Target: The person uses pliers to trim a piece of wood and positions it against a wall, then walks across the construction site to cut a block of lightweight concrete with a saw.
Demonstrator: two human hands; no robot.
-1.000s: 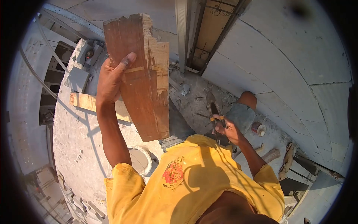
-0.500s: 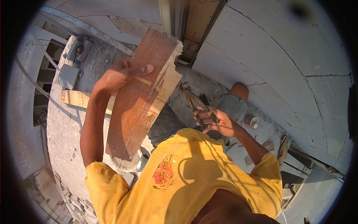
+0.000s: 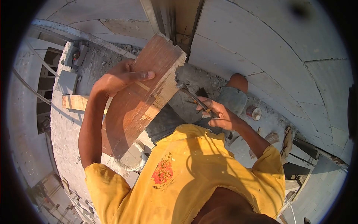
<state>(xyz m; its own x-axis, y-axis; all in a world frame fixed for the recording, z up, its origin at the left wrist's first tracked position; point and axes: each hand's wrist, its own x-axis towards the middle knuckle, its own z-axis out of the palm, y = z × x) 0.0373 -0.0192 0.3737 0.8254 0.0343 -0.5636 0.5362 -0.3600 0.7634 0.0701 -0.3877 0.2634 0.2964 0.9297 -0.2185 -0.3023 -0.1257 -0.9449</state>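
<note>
My left hand (image 3: 128, 77) grips a reddish-brown plywood board (image 3: 140, 89) by its far left side, thumb flat on the face. The board is tilted, and its right edge is splintered, with pale torn wood showing. In my right hand (image 3: 222, 115) is a pair of pliers (image 3: 197, 100), fingers wrapped round the dark and yellow handles. The pliers' jaws are right at the board's ragged edge. Part of the handles is hidden by my fingers.
A pale timber length (image 3: 76, 102) lies behind my left forearm. Under the board's near end stands a round whitish bucket (image 3: 136, 156). A small can (image 3: 254, 112) sits to the right, below the grey block wall (image 3: 268, 48). Grey blocks (image 3: 68, 82) lie at the left.
The pliers have swung up and left to the board's torn edge, and their spread handles have come together in my right hand. The board has shifted slightly left and down in view.
</note>
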